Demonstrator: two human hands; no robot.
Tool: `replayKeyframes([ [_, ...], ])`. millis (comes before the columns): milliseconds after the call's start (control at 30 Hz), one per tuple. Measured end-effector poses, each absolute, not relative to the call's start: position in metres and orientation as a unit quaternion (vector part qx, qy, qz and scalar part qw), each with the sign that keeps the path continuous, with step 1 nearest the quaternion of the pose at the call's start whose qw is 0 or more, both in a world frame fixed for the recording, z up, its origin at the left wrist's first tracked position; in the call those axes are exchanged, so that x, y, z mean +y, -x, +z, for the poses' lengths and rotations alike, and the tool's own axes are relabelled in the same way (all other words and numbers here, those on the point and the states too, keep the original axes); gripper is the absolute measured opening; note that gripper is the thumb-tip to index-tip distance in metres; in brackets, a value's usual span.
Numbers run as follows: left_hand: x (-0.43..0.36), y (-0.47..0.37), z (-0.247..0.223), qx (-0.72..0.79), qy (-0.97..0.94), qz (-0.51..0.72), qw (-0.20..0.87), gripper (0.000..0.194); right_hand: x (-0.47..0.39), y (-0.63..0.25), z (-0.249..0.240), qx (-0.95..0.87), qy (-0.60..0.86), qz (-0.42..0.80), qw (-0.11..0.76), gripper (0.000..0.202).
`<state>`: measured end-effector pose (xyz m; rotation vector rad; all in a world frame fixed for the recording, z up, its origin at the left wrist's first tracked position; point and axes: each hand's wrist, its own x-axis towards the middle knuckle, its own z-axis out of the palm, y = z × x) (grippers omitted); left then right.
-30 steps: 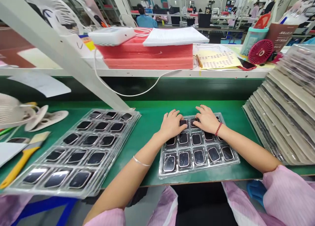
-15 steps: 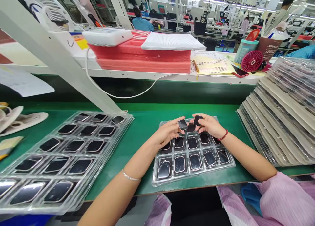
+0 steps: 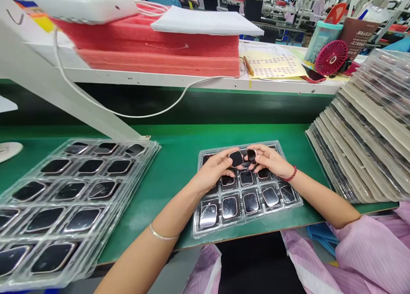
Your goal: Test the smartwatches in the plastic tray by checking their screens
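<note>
Pinched between the fingers of my left hand [image 3: 211, 169] is a dark, rounded-square watch screen [image 3: 236, 158] with a pale metallic rim, its black face towards me. My right hand [image 3: 272, 162] grips a second watch screen [image 3: 251, 156], tilted so that it looks narrower. The two pieces are close together, with a small gap between them. Both hands hover over a clear plastic tray [image 3: 246, 220], whose compartments hold several similar screens. My fingers hide part of its back rows.
At left lies a stack of clear trays [image 3: 128, 206] with more screens. A tall leaning pile of trays [image 3: 355, 144] stands at right. Behind, a white shelf [image 3: 272, 85] bears red foam [image 3: 160, 63], papers and a pink fan [image 3: 331, 58]. A white cable [image 3: 144, 116] hangs down.
The view has shifted closer and downwards. My right hand has turned its watch screen to a steeper angle, and the left one's screen now faces me more squarely. Both are still held.
</note>
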<state>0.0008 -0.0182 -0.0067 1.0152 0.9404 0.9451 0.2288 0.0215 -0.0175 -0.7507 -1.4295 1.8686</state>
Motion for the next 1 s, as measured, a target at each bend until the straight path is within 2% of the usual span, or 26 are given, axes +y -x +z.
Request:
replayKeyframes([
  [167, -0.02, -0.006, -0.008, 0.451, -0.502, 0.421, 0.606, 0.061, 0.018, -0.226, -0.021, -0.583, 0.302, 0.668, 0.349, 0.037],
  [333, -0.023, -0.009, -0.004, 0.469, -0.536, 0.411, 0.569, 0.051, 0.016, -0.226, -0.02, -0.622, 0.3, 0.633, 0.35, 0.042],
  [500, -0.024, -0.01, -0.003, 0.489, -0.548, 0.421, 0.533, 0.045, 0.014, -0.226, -0.017, -0.634, 0.298, 0.618, 0.358, 0.03],
  [667, -0.025, -0.009, -0.001, 0.498, -0.534, 0.428, 0.533, 0.037, 0.013, -0.226, -0.016, -0.631, 0.307, 0.615, 0.36, 0.023],
  [867, -0.026, -0.01, -0.003, 0.484, -0.543, 0.421, 0.542, 0.043, 0.012, -0.224, -0.015, -0.636, 0.314, 0.605, 0.362, 0.03],
  [1000, -0.026, -0.011, -0.005, 0.491, -0.543, 0.422, 0.535, 0.039, 0.01, -0.224, -0.015, -0.644, 0.325, 0.598, 0.35, 0.024],
])
